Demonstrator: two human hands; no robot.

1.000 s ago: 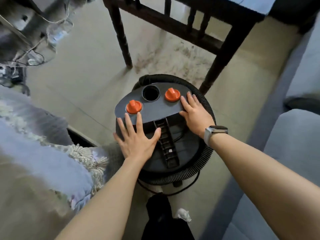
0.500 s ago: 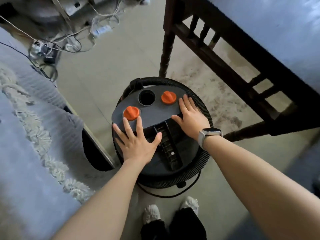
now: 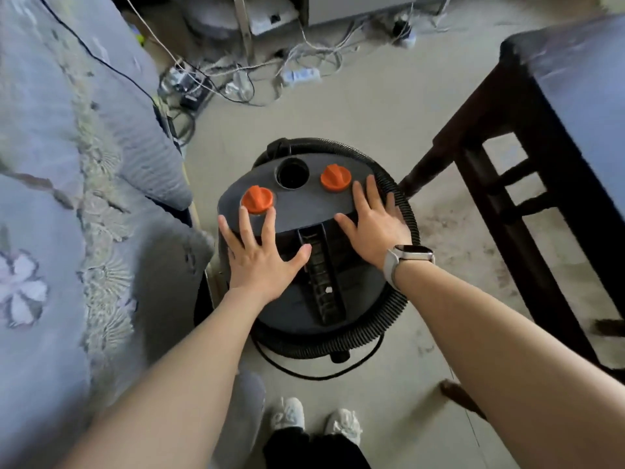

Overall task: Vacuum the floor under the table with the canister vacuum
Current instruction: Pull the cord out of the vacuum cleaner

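A round black canister vacuum [image 3: 304, 211] stands on the floor right in front of my feet. Its lid has two orange knobs [image 3: 257, 199], an open round port [image 3: 293, 172] and a ribbed carry handle [image 3: 323, 275]. A black ribbed hose [image 3: 400, 299] is coiled around its body. My left hand [image 3: 260, 258] lies flat on the lid's left side, fingers spread, fingertips at the left knob. My right hand [image 3: 375, 228], a watch on its wrist, lies flat on the right side. The dark wooden table [image 3: 527, 157] stands at the right, with dirty floor [image 3: 449, 231] beneath it.
A bed with a grey-blue flowered cover [image 3: 67, 198] fills the left side, close to the vacuum. A tangle of cables and a power strip [image 3: 301, 76] lies on the floor at the back. My white shoes [image 3: 314, 421] are just behind the vacuum.
The view has swung left: the table now sits further right and the bed and cables show more. Both hands stay flat on the lid, the vacuum turned with them.
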